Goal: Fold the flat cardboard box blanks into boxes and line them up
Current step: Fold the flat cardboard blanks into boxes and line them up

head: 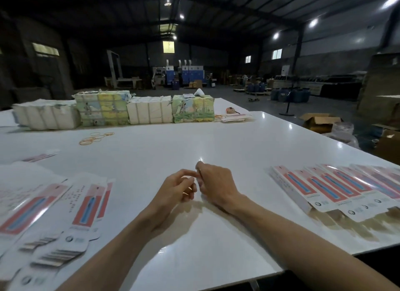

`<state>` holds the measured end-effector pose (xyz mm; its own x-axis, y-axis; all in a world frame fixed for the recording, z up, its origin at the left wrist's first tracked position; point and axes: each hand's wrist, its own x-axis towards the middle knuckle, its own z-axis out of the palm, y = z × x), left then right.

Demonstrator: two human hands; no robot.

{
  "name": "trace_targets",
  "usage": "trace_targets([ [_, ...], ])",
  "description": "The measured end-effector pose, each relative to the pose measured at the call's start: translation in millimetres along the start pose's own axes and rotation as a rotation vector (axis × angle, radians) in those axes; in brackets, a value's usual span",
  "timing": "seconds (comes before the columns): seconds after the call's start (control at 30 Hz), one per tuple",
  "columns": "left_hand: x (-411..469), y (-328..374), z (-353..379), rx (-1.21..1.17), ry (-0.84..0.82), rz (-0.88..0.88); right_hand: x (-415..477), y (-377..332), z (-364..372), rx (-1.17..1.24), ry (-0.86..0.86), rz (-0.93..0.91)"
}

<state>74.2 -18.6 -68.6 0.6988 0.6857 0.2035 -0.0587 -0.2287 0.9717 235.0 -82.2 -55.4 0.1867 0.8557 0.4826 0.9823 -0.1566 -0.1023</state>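
Flat box blanks [86, 206], white with a red and blue panel, lie spread on the left of the white table [151, 152]. A row of folded boxes [337, 186] of the same print lies side by side on the right. My left hand [179, 189] and my right hand [214, 184] hover together over the middle of the table, between the blanks and the row. Their fingers are loosely curled and the fingertips touch each other. I see nothing held in either hand.
Bundles of tied blanks [108, 111] stand in a line along the far side. Yellow rubber bands [95, 138] lie loose left of centre, and a few more blanks [236, 117] at the far right. Open cartons [318, 121] stand on the floor beyond the right edge.
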Motion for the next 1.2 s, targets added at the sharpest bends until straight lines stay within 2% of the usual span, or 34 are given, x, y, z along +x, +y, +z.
trace_targets([
  [0.1,0.3,0.1,-0.1,0.165,0.082,0.019,-1.5,7.5,17.1,0.041,-0.029,-0.02],
  [0.23,0.8,14.9,-23.6,0.765,0.236,-0.022,1.8,19.0,26.2,0.13,0.011,0.005],
  [0.33,-1.8,29.1,-61.6,1.221,0.206,-0.279,4.2,20.3,27.0,0.195,-0.012,0.042],
  [0.4,-12.8,37.7,-85.3,1.422,0.186,-0.478,6.0,21.3,26.1,0.242,-0.033,0.065],
  [0.47,-27.8,41.8,-107.2,1.565,0.21,-0.597,6.3,22.9,25.3,0.288,-0.037,0.088],
  [0.57,-47.5,44.7,-131.2,1.583,0.334,-0.712,6.6,23.4,24.1,0.332,-0.039,0.109],
  [0.7,-56.1,43.4,-148.8,1.601,0.456,-0.704,5.5,23.4,21.8,0.373,-0.046,0.126],
  [0.87,-60.1,47.0,-156.9,1.64,0.506,-0.835,3.9,24.9,21.2,0.416,-0.053,0.141],
  [1.0,-59.3,46.3,-163.2,1.55,0.521,-0.731,4.9,24.7,21.8,0.425,-0.061,0.142],
  [1.2,-57.3,58.4,-179.1,1.28,0.503,-0.706,5.6,26.5,23.0,0.427,-0.066,0.14],
])
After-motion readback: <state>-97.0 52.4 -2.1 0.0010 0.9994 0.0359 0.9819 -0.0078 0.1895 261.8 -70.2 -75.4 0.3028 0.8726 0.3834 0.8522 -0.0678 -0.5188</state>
